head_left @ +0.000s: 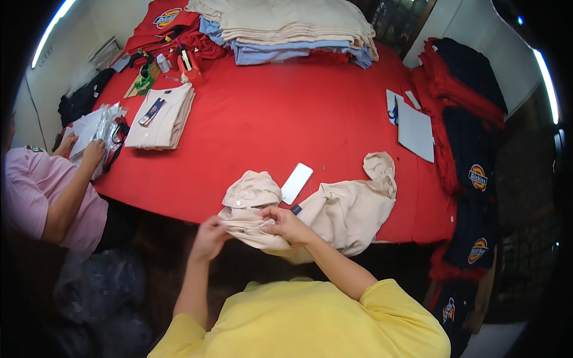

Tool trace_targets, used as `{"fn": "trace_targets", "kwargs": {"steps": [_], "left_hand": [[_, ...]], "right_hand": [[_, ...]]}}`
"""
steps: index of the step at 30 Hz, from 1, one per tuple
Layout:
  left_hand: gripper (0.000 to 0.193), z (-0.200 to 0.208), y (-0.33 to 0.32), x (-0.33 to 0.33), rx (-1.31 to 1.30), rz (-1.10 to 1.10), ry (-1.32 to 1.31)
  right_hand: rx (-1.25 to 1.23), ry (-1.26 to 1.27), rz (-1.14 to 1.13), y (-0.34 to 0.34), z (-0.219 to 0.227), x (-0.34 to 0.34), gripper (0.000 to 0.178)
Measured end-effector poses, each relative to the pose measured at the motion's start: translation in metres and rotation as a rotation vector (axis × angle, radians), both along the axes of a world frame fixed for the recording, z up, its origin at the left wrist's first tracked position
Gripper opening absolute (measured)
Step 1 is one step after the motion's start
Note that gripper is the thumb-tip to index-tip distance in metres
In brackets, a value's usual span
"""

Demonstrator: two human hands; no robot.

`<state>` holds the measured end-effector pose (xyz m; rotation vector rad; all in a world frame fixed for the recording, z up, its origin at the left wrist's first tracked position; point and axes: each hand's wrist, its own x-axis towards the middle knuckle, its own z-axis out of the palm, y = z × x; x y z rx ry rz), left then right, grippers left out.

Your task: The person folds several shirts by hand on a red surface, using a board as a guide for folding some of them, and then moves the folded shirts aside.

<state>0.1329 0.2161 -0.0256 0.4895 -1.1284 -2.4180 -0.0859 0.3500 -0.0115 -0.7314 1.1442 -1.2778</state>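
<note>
A crumpled beige garment [346, 215] lies along the table's near edge, partly hanging over it. Its gathered left part shows a small light button, and a dark label sits near the middle. At the left end of the cloth, my left hand [209, 238] pinches the fabric's edge, slightly blurred. My right hand [287, 227] has its fingers closed on the same gathered part, a little to the right. Just beyond the garment lies a white phone-like slab [296, 183].
Folded beige clothes [160, 119] with a tag lie at left on the red table [286, 125]. Beige and blue stacks [292, 30] stand at the back. Grey card [415, 131] and dark garments [471, 143] are at right. A co-worker in pink [54, 194] handles plastic bags [98, 128].
</note>
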Motion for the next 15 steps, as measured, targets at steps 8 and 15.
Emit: {"fn": "trace_targets", "kwargs": {"steps": [8,15], "left_hand": [[0.036,0.107,-0.091,0.186,-0.175,0.852,0.160],[0.046,0.201,-0.044,0.164,-0.497,1.118,0.128]], "right_hand": [[-0.206,1.448,-0.555,0.089,0.139,-0.022,0.040],[-0.619,1.042,-1.153,0.246,0.248,-0.069,0.011]]}}
